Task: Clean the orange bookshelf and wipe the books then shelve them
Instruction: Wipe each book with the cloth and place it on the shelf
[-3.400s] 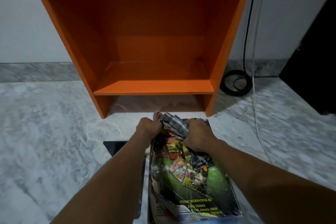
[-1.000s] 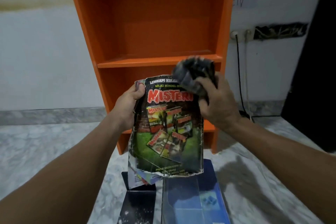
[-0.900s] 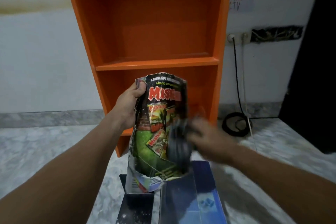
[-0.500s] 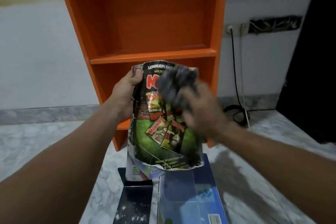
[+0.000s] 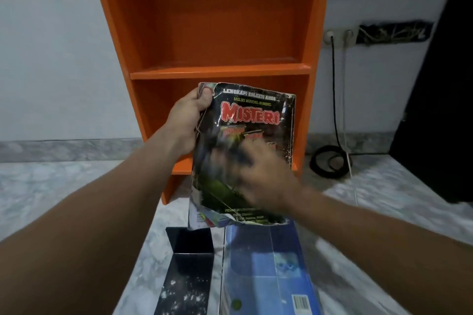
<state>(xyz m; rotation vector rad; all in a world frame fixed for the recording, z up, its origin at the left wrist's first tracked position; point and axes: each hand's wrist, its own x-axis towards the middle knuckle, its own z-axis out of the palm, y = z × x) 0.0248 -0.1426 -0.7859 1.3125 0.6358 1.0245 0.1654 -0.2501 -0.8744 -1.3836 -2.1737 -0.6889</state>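
Head view
Book [image 5: 256, 117]: held upright before the bookshelf [image 5: 220, 73]; top corner gripped by left hand [image 5: 188, 120].
Right hand [image 5: 266, 181]: blurred, on the cover with a dark cloth [image 5: 220, 151]; finger state cannot be told.
Progress: wiping judged under way; shelving not yet done; blue book [image 5: 268, 268] waits on the floor.

Orange bookshelf [image 5: 220, 33]: upright on floor against wall. Misteri book [image 5: 256, 115]: tattered dark cover, torn lower edge, held upright before it, left hand [image 5: 186, 120] gripping top-left corner. Cloth [image 5: 222, 151]: dark, blurred, on cover. Blue book [image 5: 268, 263], black book [image 5: 184, 281]: flat on floor.
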